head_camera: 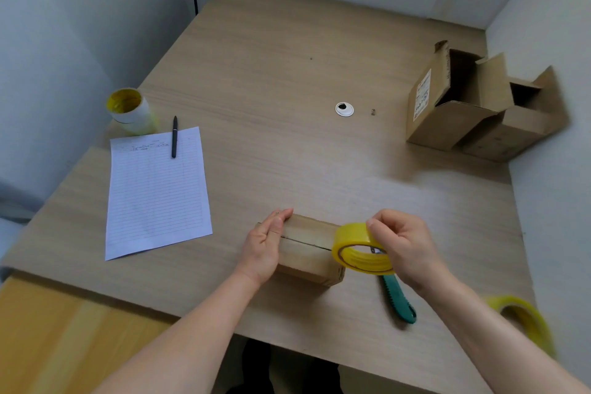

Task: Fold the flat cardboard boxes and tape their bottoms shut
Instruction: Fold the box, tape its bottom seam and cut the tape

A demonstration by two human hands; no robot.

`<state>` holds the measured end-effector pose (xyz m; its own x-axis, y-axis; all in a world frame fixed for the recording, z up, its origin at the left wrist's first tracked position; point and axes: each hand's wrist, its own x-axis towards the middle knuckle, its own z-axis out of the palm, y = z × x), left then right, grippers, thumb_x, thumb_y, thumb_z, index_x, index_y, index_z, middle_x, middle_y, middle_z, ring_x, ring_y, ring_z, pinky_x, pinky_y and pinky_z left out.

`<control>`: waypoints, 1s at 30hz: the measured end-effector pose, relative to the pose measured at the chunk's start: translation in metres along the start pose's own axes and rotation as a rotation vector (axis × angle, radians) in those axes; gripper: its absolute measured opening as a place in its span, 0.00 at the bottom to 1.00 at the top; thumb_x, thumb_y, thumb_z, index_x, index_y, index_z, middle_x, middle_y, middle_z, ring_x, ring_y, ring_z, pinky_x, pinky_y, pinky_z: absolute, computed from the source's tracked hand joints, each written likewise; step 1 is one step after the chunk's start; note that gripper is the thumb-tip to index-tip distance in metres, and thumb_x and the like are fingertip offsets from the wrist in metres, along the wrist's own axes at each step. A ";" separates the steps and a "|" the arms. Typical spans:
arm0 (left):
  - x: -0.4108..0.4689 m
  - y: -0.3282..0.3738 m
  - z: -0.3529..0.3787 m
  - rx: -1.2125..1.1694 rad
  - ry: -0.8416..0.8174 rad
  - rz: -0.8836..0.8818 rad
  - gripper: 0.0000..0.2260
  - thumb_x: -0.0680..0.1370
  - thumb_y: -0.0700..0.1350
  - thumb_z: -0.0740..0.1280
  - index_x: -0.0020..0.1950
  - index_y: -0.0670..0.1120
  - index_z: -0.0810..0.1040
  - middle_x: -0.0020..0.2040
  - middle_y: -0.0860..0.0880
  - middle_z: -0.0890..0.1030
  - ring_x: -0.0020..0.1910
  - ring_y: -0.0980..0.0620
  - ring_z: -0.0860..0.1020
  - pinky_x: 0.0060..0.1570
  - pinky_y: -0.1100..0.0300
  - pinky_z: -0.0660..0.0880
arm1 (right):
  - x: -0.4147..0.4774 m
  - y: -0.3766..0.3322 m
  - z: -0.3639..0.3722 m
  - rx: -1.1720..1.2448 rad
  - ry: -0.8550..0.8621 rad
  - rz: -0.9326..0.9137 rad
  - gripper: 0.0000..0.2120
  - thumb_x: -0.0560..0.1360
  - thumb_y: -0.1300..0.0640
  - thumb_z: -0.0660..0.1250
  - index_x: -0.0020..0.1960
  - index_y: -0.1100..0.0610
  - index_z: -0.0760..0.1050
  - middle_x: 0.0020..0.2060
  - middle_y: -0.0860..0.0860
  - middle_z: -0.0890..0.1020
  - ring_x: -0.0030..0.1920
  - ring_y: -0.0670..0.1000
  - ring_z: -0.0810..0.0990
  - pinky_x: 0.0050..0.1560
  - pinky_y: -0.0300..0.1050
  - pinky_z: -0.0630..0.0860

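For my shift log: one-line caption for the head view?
Left hand rests on brown cardboard box; right hand grips yellow tape roll.

Black pen (174, 136) on lined sheet (156, 195)

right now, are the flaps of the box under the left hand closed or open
Closed: the flaps on the box meet along a dark seam, left hand flat against it.

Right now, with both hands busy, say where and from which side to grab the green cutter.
Take the green cutter by its handle's near end, from above on the table-edge side. It lies flat, that end bare, while its blade end sits beneath the tape roll held by the right hand.
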<state>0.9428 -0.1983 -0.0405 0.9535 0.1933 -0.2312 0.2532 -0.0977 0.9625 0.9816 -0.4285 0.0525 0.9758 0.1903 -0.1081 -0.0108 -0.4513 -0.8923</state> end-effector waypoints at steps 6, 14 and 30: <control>-0.001 0.003 0.002 0.005 -0.012 0.011 0.12 0.85 0.46 0.56 0.61 0.58 0.77 0.65 0.55 0.78 0.71 0.59 0.70 0.73 0.63 0.61 | -0.012 0.010 -0.005 -0.346 0.062 -0.017 0.14 0.69 0.41 0.63 0.32 0.50 0.76 0.26 0.45 0.75 0.31 0.46 0.73 0.33 0.46 0.70; -0.003 0.006 0.001 0.041 -0.023 -0.006 0.14 0.85 0.45 0.57 0.66 0.50 0.77 0.68 0.53 0.77 0.71 0.59 0.70 0.72 0.67 0.61 | -0.016 0.030 -0.003 -0.535 0.067 -0.009 0.18 0.70 0.38 0.61 0.37 0.51 0.78 0.30 0.48 0.79 0.35 0.54 0.77 0.37 0.49 0.74; 0.063 0.068 0.005 0.930 -0.051 -0.031 0.23 0.79 0.57 0.66 0.74 0.61 0.68 0.70 0.53 0.75 0.69 0.48 0.72 0.61 0.55 0.71 | -0.013 -0.005 0.031 -0.582 -0.511 0.011 0.26 0.76 0.58 0.56 0.72 0.41 0.67 0.61 0.54 0.81 0.58 0.58 0.77 0.57 0.48 0.74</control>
<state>1.0206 -0.1973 0.0098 0.9446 0.1675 -0.2822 0.2865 -0.8401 0.4606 0.9623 -0.4013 0.0445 0.7525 0.4982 -0.4308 0.2351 -0.8141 -0.5310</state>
